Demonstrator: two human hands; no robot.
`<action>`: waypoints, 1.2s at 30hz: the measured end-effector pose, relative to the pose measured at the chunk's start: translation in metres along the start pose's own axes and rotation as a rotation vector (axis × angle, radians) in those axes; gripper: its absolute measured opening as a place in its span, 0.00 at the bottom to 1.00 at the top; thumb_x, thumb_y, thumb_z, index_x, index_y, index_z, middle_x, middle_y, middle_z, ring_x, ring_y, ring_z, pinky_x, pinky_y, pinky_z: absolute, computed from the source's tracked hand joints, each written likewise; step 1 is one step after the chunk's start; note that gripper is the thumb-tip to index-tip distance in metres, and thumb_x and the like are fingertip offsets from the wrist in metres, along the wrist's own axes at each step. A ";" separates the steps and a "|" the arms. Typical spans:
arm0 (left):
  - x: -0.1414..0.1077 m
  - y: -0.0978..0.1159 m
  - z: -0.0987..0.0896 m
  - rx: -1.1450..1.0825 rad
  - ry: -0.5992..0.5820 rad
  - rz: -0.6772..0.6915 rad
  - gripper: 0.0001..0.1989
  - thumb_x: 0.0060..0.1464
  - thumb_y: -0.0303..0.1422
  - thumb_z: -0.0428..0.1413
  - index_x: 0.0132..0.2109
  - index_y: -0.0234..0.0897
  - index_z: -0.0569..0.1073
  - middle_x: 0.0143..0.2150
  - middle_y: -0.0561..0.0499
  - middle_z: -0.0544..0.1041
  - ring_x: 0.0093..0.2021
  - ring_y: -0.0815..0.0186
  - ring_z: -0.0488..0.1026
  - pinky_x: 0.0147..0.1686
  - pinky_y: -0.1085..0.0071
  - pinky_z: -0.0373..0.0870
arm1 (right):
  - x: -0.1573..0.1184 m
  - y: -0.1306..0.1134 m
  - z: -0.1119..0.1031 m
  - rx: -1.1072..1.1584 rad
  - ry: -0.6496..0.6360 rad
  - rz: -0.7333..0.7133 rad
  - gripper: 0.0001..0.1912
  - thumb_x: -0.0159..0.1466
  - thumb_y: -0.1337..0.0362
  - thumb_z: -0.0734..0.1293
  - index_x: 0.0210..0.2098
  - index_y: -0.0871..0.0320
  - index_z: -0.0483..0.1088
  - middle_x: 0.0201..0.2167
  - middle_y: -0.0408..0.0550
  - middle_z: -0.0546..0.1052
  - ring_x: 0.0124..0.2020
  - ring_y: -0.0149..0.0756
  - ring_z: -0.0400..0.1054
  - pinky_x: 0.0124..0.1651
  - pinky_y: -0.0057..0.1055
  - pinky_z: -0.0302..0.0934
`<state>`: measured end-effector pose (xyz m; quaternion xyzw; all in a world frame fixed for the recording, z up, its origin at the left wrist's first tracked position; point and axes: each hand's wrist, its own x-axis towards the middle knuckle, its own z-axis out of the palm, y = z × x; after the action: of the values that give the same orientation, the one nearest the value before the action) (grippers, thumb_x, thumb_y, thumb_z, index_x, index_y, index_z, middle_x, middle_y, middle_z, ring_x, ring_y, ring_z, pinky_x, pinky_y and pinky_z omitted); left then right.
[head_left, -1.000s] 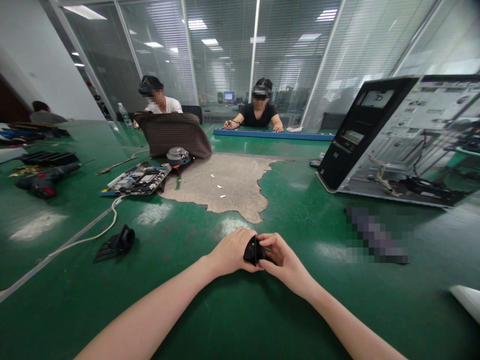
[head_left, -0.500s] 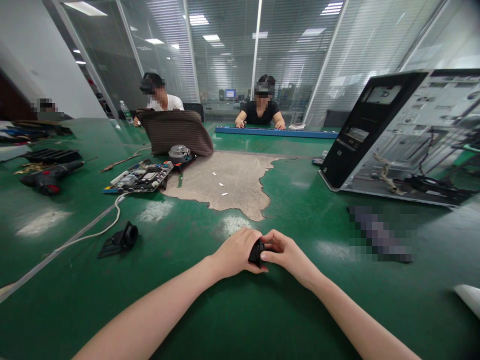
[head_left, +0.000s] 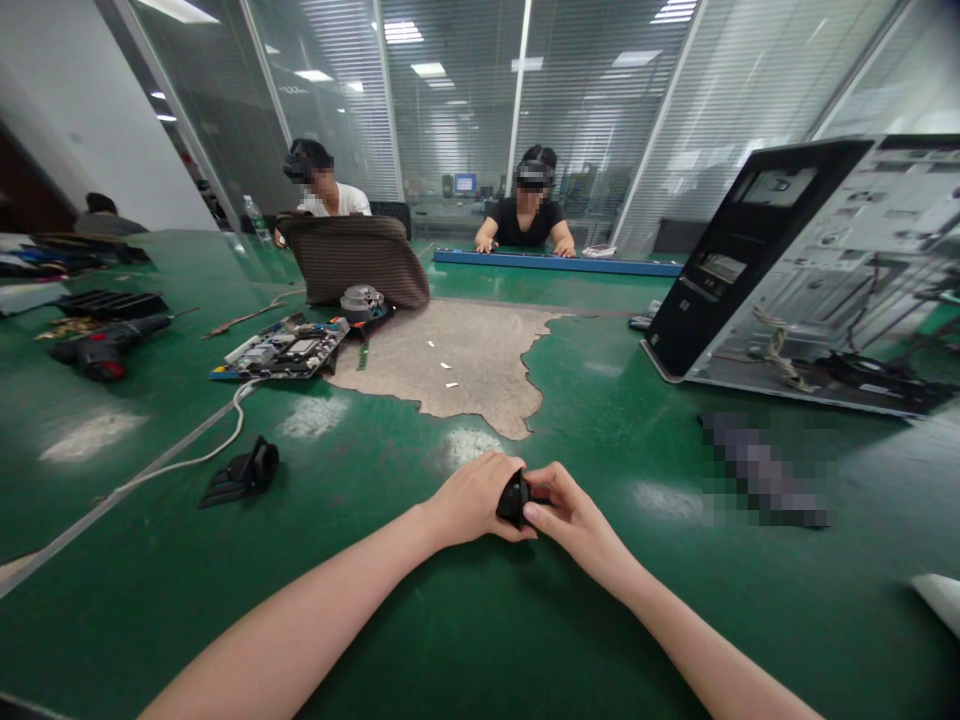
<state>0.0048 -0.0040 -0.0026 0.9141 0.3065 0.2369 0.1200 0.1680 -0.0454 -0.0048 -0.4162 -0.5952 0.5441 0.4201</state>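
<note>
Between my two hands, low over the green table, is a small black plastic part (head_left: 513,499); its exact kind does not show. My left hand (head_left: 474,500) wraps round it from the left, its palm covering much of the part. From the right, the thumb and fingers of my right hand (head_left: 564,508) pinch its edge. Further left on the table lies another black plastic piece (head_left: 241,473) with a flat slotted base and a round collar.
A motherboard (head_left: 289,347) and a power drill (head_left: 105,343) lie on the left. An open computer case (head_left: 697,260) stands at the right. A brown cloth-like cover (head_left: 352,258) rises behind the bare table patch (head_left: 465,350). Two people sit across the table.
Both hands keep hold of the black plastic part, with only a slight shift of the right fingers. The view has moved a little.
</note>
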 end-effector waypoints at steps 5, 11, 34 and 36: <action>0.001 -0.001 0.000 -0.008 0.005 -0.012 0.28 0.38 0.45 0.58 0.43 0.34 0.60 0.38 0.47 0.68 0.39 0.59 0.65 0.39 0.65 0.64 | 0.007 -0.001 0.005 -0.115 0.098 -0.060 0.08 0.59 0.59 0.59 0.34 0.56 0.60 0.29 0.41 0.65 0.33 0.31 0.63 0.38 0.28 0.59; 0.000 -0.001 0.001 -0.012 0.009 -0.007 0.25 0.38 0.42 0.59 0.42 0.36 0.60 0.38 0.48 0.68 0.39 0.59 0.65 0.39 0.64 0.64 | 0.003 -0.006 0.007 -0.236 0.025 -0.034 0.08 0.62 0.60 0.55 0.37 0.56 0.60 0.30 0.42 0.66 0.30 0.30 0.62 0.35 0.28 0.59; -0.001 -0.002 0.002 -0.010 0.024 0.006 0.25 0.39 0.41 0.59 0.43 0.35 0.60 0.39 0.47 0.68 0.39 0.59 0.65 0.40 0.64 0.64 | -0.001 -0.005 0.011 -0.299 0.101 -0.140 0.06 0.61 0.63 0.56 0.37 0.56 0.60 0.32 0.44 0.66 0.34 0.33 0.62 0.37 0.28 0.59; -0.001 -0.002 0.002 -0.009 0.026 0.013 0.25 0.39 0.40 0.59 0.43 0.35 0.60 0.39 0.47 0.68 0.39 0.60 0.65 0.40 0.65 0.63 | -0.002 -0.004 0.012 -0.294 0.102 -0.169 0.07 0.61 0.63 0.56 0.38 0.56 0.60 0.35 0.45 0.65 0.37 0.34 0.62 0.40 0.29 0.59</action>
<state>0.0047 -0.0032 -0.0053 0.9124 0.3010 0.2508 0.1184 0.1573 -0.0508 -0.0015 -0.4486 -0.6791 0.3923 0.4286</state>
